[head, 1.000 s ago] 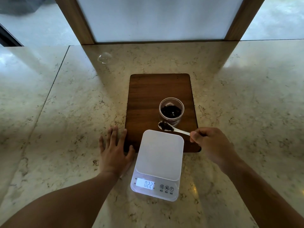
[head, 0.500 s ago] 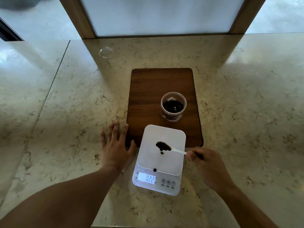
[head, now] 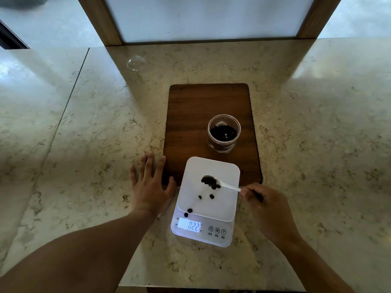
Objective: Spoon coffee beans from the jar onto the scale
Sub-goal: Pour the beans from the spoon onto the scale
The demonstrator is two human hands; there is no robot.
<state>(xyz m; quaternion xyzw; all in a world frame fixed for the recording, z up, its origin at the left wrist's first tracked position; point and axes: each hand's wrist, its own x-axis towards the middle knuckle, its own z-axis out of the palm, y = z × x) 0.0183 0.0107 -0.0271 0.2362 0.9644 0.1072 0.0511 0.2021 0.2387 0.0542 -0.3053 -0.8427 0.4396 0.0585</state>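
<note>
A clear jar (head: 223, 133) with dark coffee beans inside stands open on a wooden board (head: 190, 115). In front of it sits a white digital scale (head: 190, 172); its display (head: 189, 225) reads 0.22. My right hand (head: 264, 206) grips a white spoon (head: 229, 186) whose bowl, heaped with beans (head: 209, 182), hovers tilted over the scale's platform. Several loose beans (head: 206, 196) lie on the platform, two near its front left edge. My left hand (head: 149, 182) rests flat on the counter, fingers spread, just left of the scale.
The marble counter (head: 84, 144) spreads wide to both sides. A small clear round lid-like object (head: 136, 62) lies at the back left. A wood-framed panel (head: 207, 17) stands at the back. The counter's front edge runs just under my forearms.
The spoon travelled from the jar to above the scale platform and tipped. Beans have dropped from it onto the platform, more now than half a second ago. My left hand stayed put.
</note>
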